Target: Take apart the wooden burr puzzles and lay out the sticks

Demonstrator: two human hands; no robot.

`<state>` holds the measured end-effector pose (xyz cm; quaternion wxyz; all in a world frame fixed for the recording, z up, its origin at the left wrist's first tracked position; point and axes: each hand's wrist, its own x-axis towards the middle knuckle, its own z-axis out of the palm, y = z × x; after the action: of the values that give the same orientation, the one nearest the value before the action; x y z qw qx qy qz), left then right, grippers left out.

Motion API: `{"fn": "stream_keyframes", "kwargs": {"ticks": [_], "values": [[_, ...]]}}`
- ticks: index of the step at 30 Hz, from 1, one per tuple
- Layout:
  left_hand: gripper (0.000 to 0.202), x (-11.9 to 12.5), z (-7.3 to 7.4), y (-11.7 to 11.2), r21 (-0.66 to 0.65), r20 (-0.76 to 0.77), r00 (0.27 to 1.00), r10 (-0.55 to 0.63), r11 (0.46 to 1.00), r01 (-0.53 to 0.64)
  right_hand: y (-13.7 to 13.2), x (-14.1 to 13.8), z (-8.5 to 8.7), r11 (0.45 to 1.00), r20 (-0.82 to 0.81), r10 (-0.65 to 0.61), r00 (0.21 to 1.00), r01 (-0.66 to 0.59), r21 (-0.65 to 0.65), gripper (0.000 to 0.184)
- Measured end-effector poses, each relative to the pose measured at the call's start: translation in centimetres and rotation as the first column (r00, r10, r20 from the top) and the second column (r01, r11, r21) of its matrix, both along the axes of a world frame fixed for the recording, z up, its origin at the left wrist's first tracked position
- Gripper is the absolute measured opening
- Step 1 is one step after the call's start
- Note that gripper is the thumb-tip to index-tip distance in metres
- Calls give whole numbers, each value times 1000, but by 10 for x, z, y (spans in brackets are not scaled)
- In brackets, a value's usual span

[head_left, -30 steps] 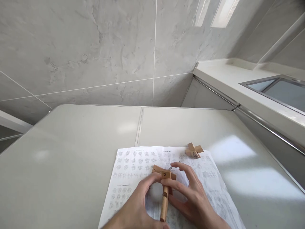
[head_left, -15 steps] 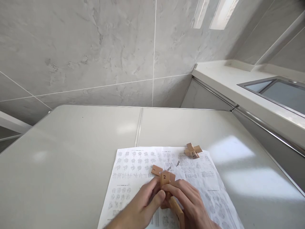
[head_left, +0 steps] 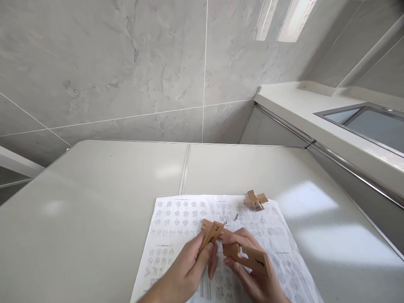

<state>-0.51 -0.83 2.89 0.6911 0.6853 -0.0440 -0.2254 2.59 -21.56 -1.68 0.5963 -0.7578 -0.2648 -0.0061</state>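
Observation:
My left hand (head_left: pixel 186 273) pinches a wooden puzzle piece marked 2 (head_left: pixel 211 235), tilted up over the printed sheet (head_left: pixel 176 214). Just right of it, my right hand (head_left: pixel 252 277) grips a longer notched wooden piece (head_left: pixel 249 256) with a dark mark near its end. The two pieces are apart, nearly touching at their inner ends. Another wooden piece marked 1 (head_left: pixel 205 225) lies on the sheet right behind the piece marked 2. A small assembled wooden cross (head_left: pixel 256 200) rests near the sheet's far right corner.
The sheet lies on a pale grey table (head_left: pixel 94 189) with a seam down the middle. A grey tiled wall (head_left: pixel 126 63) stands behind. To the right runs a white counter (head_left: pixel 303 109) with a sunken steel sink (head_left: pixel 369 122), edged by a metal rail.
The joined pieces have come apart: my right hand pulled the long notched piece out to the right, and my left hand tilted the piece marked 2 leftward.

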Motion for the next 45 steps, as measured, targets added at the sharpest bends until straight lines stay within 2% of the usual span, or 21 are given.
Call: {"fn": "stream_keyframes", "kwargs": {"ticks": [4,7,9,11,13,16,19,23,28,30,34,40,42,45], "values": [[39,-3,-8,1,125,1,990,140,982,-139,-3,9,-3,996,-12,-89,996,90,3,23],[40,-3,-10,3,196,54,988,143,969,-151,-7,15,-9,991,-127,-81,989,66,-114,28],[40,-2,-9,4,245,99,991,94,963,-115,-11,17,-15,971,-141,-144,980,112,-210,26],[36,-2,-9,5,322,157,987,31,943,-80,-13,19,-20,946,-110,-222,969,186,-267,32],[31,-1,-9,5,409,245,969,-32,909,-73,-14,20,-21,932,-75,-223,972,190,-310,38],[24,-1,-11,6,503,433,891,-137,857,-113,-13,22,-18,925,-43,-162,986,136,-356,42],[18,0,-13,8,571,567,779,-267,809,-139,-11,21,-18,928,-11,-166,986,152,-339,40],[7,0,-16,10,638,611,692,-385,757,-142,-10,19,-24,932,29,-154,988,155,-327,37],[7,-2,-24,10,654,656,640,-401,725,-216,-11,19,-30,904,82,-167,983,186,-386,36],[11,-3,-26,10,666,644,658,-390,709,-232,-11,20,-29,907,85,-145,986,166,-386,35],[38,-2,-25,11,677,603,720,-344,698,-233,-9,22,-20,929,101,-65,993,97,-358,36],[78,1,-23,11,680,577,705,-413,721,-134,-6,21,-10,950,85,89,992,-59,-307,41],[84,2,-23,11,674,578,710,-402,725,-138,-5,19,-12,953,85,82,993,-53,-300,42],[85,2,-25,12,677,581,730,-361,712,-186,-6,15,-20,945,79,-17,997,42,-326,40]]}}
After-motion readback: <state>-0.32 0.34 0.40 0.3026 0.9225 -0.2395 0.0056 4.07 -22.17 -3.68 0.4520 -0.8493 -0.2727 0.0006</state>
